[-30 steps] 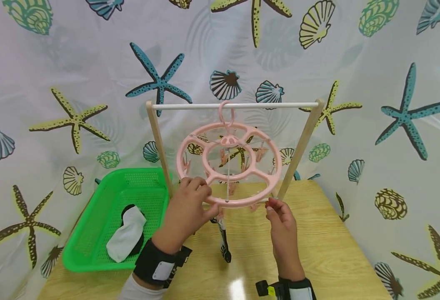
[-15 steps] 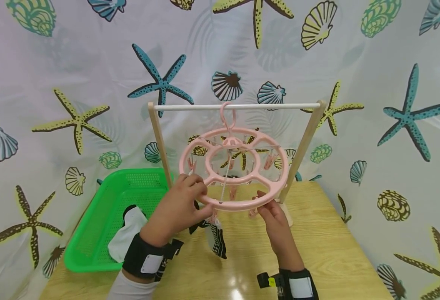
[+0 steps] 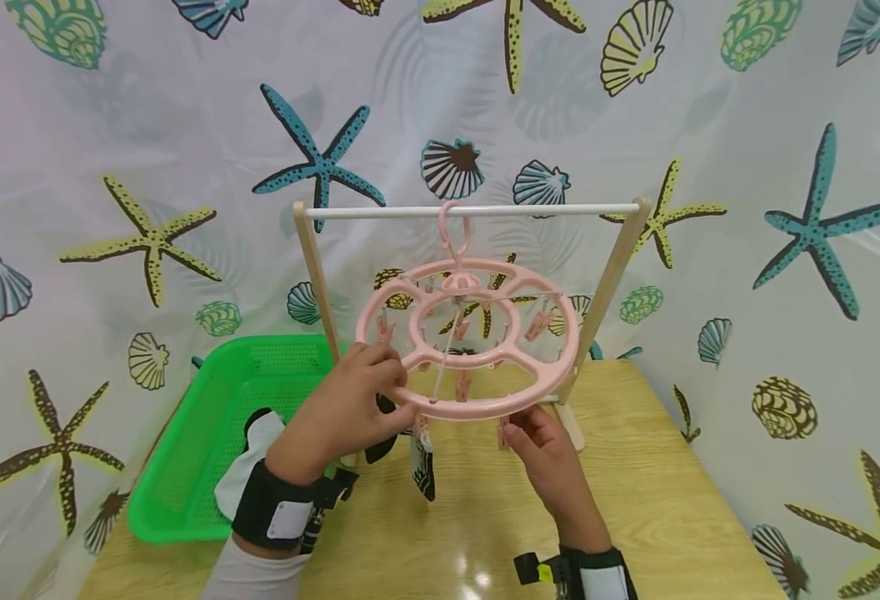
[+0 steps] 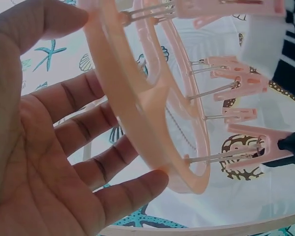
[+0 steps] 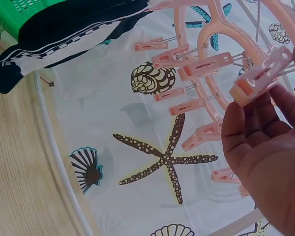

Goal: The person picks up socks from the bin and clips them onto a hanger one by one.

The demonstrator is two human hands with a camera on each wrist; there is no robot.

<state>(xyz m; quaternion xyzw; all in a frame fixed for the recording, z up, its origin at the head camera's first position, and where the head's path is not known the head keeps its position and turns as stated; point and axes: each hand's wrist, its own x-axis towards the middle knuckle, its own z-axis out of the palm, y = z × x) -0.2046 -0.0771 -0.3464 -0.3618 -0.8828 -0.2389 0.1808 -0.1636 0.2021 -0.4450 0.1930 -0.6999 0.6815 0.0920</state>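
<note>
A round pink clip hanger (image 3: 477,408) hangs by its hook from a white bar (image 3: 560,210), tilted toward me. My left hand (image 3: 338,412) holds the ring's near left edge, thumb and fingers on it in the left wrist view. My right hand (image 3: 548,458), at the near right, pinches a pink clothespin (image 5: 259,78) between thumb and fingers; the clothespin looks free of cloth. A black-and-white patterned sock (image 5: 83,42) hangs from a clip beside my left hand. Another clip bites a dark piece of cloth (image 4: 291,147), mostly hidden in the head view.
Wooden posts (image 3: 611,287) support the bar on the wooden table (image 3: 485,517). At left stands a green basket (image 3: 143,517) holding a white and black sock (image 3: 241,479), partly behind my left forearm. A curtain with sea prints (image 3: 440,100) surrounds the table.
The ring has turned, and the hanging sock has swung left with it. My right hand has moved left under the ring's edge and onto a clothespin. The left hand has shifted slightly left.
</note>
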